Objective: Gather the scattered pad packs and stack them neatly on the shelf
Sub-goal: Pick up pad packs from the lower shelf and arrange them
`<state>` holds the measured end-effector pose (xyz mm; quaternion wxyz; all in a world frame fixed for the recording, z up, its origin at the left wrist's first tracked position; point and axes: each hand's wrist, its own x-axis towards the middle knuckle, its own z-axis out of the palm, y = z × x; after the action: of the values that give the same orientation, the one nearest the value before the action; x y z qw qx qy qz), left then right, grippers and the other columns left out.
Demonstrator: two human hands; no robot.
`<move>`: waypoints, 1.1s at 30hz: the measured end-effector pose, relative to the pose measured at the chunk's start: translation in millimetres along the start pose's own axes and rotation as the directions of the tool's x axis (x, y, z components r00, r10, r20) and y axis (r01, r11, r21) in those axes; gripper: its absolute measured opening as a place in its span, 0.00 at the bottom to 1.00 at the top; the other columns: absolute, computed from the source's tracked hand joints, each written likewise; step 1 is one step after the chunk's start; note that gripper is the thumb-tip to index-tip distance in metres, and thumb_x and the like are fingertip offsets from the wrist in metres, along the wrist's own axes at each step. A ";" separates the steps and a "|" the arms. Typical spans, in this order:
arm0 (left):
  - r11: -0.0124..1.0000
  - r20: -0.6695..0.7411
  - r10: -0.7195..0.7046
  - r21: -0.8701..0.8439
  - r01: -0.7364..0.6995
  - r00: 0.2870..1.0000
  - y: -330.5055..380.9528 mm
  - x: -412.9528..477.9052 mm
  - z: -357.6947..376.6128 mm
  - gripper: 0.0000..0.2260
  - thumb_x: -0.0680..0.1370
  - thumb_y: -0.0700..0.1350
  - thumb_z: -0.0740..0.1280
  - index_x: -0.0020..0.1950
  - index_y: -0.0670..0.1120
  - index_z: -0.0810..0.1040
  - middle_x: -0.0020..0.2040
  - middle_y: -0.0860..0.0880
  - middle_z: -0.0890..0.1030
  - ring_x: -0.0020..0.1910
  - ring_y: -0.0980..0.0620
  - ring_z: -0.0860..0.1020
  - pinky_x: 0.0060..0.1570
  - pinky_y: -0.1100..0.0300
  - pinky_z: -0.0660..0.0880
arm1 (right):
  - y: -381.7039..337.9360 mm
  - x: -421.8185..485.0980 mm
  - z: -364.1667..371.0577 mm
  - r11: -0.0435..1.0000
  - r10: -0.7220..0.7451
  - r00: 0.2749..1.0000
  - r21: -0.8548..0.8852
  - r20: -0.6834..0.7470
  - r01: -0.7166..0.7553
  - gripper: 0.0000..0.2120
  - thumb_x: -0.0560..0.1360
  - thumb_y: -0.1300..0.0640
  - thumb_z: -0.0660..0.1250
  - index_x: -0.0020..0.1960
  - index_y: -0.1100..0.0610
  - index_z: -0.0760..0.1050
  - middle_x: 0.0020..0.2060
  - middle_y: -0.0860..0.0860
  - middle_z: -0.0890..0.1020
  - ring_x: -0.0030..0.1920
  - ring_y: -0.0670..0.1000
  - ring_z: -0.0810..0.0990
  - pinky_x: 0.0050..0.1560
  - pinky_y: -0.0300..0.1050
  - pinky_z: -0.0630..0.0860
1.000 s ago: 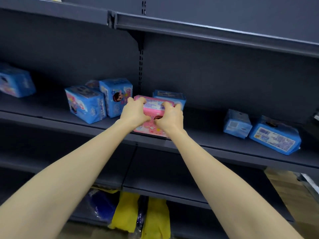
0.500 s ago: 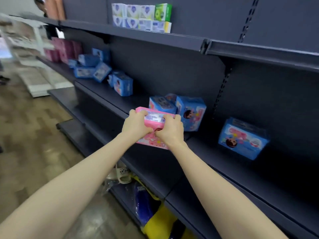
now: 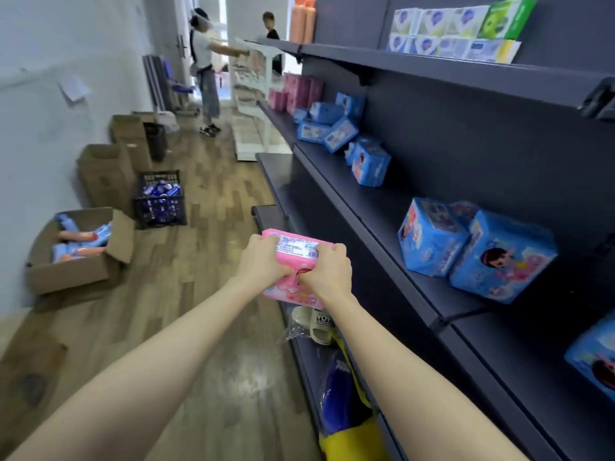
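I am seeing the left hand (image 3: 263,261) and right hand (image 3: 329,272) both clasping one pink pad pack (image 3: 289,294) by its ends, holding it in the air just off the shelf (image 3: 379,214) edge, above the floor. I am judging it could be slipping free, or bumping the blue packs (image 3: 429,241) over. Its white label (image 3: 296,246) is looking too blurred to read; a slipper (image 3: 321,322) below is showing "WOY"
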<state>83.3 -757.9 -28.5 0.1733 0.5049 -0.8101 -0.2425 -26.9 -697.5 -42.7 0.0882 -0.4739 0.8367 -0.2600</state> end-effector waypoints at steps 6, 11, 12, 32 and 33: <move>0.990 -0.058 -0.144 0.001 0.144 0.988 -35.5 -9.0 -9.9 0.31 0.68 0.45 0.73 0.69 0.44 0.68 0.62 0.41 0.69 0.58 0.43 0.73 0.53 0.58 0.69 | -23.7 6.2 31.7 0.995 -0.096 0.991 0.013 0.097 0.095 0.21 0.71 0.56 0.68 0.62 0.58 0.70 0.59 0.56 0.67 0.57 0.58 0.72 0.53 0.48 0.73; 0.973 -0.092 -0.230 -0.001 0.231 0.969 -61.6 -2.0 -21.0 0.30 0.69 0.45 0.72 0.70 0.45 0.67 0.62 0.41 0.69 0.59 0.43 0.73 0.55 0.58 0.69 | -45.3 19.8 54.4 0.986 -0.166 0.976 0.017 0.141 0.165 0.21 0.70 0.55 0.68 0.61 0.59 0.70 0.58 0.56 0.68 0.56 0.58 0.73 0.52 0.48 0.73; 0.970 -0.100 -0.240 0.001 0.242 0.965 -67.0 1.7 -23.2 0.30 0.69 0.46 0.72 0.70 0.45 0.68 0.62 0.41 0.69 0.60 0.43 0.73 0.55 0.57 0.69 | -49.7 24.1 59.1 0.983 -0.181 0.972 0.010 0.148 0.182 0.21 0.70 0.54 0.68 0.61 0.59 0.70 0.58 0.56 0.68 0.56 0.58 0.73 0.53 0.48 0.73; 0.985 -0.157 -0.161 0.043 0.169 0.974 -180.7 174.5 -86.8 0.28 0.73 0.46 0.69 0.71 0.44 0.67 0.72 0.47 0.63 0.67 0.47 0.68 0.62 0.56 0.66 | -170.1 183.8 147.8 0.953 -0.291 0.945 -0.046 0.147 0.300 0.20 0.71 0.52 0.69 0.60 0.60 0.71 0.61 0.55 0.69 0.57 0.57 0.72 0.55 0.46 0.70; 0.985 -0.153 -0.159 0.042 0.168 0.975 -183.5 182.1 -88.0 0.28 0.73 0.46 0.69 0.71 0.43 0.66 0.72 0.47 0.63 0.67 0.47 0.68 0.62 0.56 0.65 | -172.8 190.4 150.4 0.954 -0.288 0.946 -0.047 0.145 0.298 0.21 0.71 0.52 0.69 0.60 0.60 0.71 0.61 0.55 0.69 0.57 0.57 0.72 0.55 0.46 0.70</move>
<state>186.0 -1009.7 -53.8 0.1991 0.5912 -0.7568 -0.1952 59.5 -981.9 -62.0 0.0894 -0.6124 0.7573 -0.2086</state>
